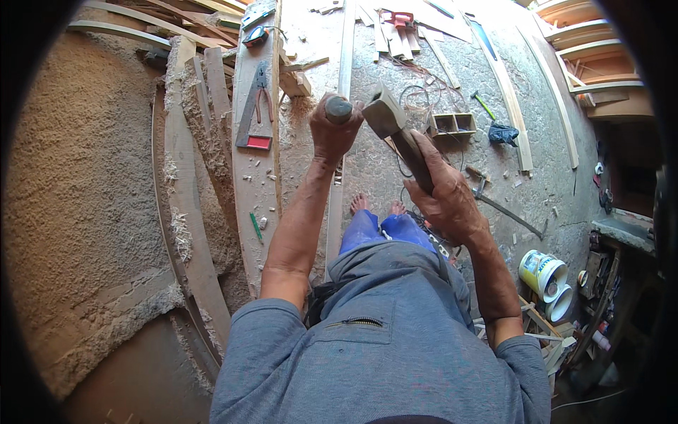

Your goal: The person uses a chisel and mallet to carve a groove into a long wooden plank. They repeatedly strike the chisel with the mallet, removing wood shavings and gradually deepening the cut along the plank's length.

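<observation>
My left hand [329,138] is closed around an upright chisel [338,109]. Only the round, worn butt of its handle shows; the blade is hidden beneath the fist. Below it runs a long, narrow wooden board [346,49], with a slot cut into it near my wrist. In my right hand [449,194] is a mallet [383,113], gripped by its dark handle. Its blocky head hangs tilted just right of the chisel's butt, seemingly apart from it.
Left of me, a wide plank [248,184] carries a try square [247,116], pliers [263,99], a tape measure [255,37] and a green pencil [256,227]. Right, a green-handled hammer [484,106], a clamp [508,210] and white buckets [542,274] are on the floor.
</observation>
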### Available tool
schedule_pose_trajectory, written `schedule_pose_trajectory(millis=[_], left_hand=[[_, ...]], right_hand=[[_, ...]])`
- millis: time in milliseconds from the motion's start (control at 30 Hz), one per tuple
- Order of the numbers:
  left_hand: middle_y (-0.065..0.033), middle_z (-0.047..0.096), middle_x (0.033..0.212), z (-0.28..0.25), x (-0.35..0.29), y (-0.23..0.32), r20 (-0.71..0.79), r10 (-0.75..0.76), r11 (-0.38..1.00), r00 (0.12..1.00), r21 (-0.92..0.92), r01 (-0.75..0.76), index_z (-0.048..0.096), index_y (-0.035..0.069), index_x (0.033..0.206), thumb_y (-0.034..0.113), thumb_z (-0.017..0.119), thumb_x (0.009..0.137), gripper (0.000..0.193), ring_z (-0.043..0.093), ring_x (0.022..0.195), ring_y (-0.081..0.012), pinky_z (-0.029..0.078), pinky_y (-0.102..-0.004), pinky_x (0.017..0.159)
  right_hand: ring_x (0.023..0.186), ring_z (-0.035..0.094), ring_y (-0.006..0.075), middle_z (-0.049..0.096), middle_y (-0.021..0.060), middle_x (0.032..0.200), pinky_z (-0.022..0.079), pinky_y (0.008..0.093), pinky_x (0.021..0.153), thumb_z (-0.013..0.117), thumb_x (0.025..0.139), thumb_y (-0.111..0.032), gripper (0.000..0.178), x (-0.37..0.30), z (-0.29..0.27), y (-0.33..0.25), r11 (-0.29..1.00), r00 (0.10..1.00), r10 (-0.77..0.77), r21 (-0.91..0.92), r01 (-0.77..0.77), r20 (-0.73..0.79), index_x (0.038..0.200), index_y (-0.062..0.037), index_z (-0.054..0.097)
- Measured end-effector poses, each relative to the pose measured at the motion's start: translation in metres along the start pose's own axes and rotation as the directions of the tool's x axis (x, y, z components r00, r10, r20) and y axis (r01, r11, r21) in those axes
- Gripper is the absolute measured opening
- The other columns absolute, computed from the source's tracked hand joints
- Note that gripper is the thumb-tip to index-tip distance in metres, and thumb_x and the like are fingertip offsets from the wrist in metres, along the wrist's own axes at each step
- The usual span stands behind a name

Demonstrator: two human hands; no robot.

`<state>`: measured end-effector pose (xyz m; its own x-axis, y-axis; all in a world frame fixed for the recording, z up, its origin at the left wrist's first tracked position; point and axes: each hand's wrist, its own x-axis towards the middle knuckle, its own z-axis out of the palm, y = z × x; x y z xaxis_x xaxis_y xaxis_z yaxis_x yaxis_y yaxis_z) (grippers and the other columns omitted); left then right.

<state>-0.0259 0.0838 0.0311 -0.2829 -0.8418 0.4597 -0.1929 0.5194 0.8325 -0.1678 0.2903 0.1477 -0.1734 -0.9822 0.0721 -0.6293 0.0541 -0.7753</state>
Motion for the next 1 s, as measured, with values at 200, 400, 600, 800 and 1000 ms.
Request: schedule_pose_trajectory(millis=[200,400,600,800,1000], left_hand=[[-0.0110,0.072,0.096,-0.002,-0.016,-0.031,0.048,0.177,0.977,0.983,-0.128,-0.170,0.067,0.002,0.105,0.017,0.083,0.078,0.034,0.072,0.087,-0.0234,0.057,-0.0372,0.079],[-0.0057,0.072,0.094,-0.021,-0.003,-0.011,0.286,-0.045,0.908,0.957,-0.387,0.158,0.071,0.004,0.099,0.009,0.082,0.083,0.019,0.069,0.088,-0.0124,0.056,-0.0296,0.076],[-0.0065,0.071,0.082,-0.010,0.015,-0.026,0.159,-0.075,0.981,0.985,-0.165,0.101,0.070,0.003,0.093,0.018,0.088,0.077,0.028,0.067,0.076,-0.0139,0.056,-0.0338,0.069],[-0.0076,0.072,0.079,-0.003,0.010,-0.030,0.031,0.035,0.974,0.999,-0.226,-0.027,0.069,0.003,0.091,0.014,0.087,0.076,0.026,0.067,0.074,-0.0137,0.056,-0.0337,0.071],[-0.0070,0.074,0.085,0.003,0.021,0.001,0.015,0.084,0.955,0.996,-0.286,-0.076,0.072,0.004,0.099,0.009,0.080,0.083,0.018,0.072,0.083,-0.0177,0.056,-0.0319,0.074]], right_hand=[[0.086,0.071,0.0393,0.067,0.0228,0.105,0.057,0.0511,0.071,0.065,0.087,-0.001,0.080,0.029,0.006,-0.039,0.880,0.984,-0.042,-0.460,0.118,0.172,0.158,-0.0098,0.029],[0.099,0.069,0.0446,0.065,0.0298,0.113,0.057,0.0512,0.082,0.061,0.086,-0.002,0.077,0.035,0.023,-0.015,0.956,0.987,-0.012,-0.288,0.058,0.157,0.156,-0.0071,0.031],[0.100,0.069,0.0456,0.067,0.0311,0.109,0.055,0.0519,0.087,0.059,0.085,-0.002,0.074,0.041,0.026,-0.008,0.978,0.993,-0.084,-0.184,0.098,0.078,0.154,-0.0018,0.034],[0.087,0.073,0.0408,0.070,0.0287,0.100,0.058,0.0490,0.078,0.062,0.086,-0.001,0.075,0.049,0.006,-0.041,0.963,0.976,-0.213,-0.178,0.204,-0.037,0.155,-0.0075,0.035],[0.084,0.072,0.0415,0.069,0.0266,0.100,0.058,0.0518,0.072,0.063,0.091,-0.006,0.073,0.068,0.012,-0.038,0.892,0.987,0.064,-0.451,0.009,0.147,0.157,-0.0123,0.032]])
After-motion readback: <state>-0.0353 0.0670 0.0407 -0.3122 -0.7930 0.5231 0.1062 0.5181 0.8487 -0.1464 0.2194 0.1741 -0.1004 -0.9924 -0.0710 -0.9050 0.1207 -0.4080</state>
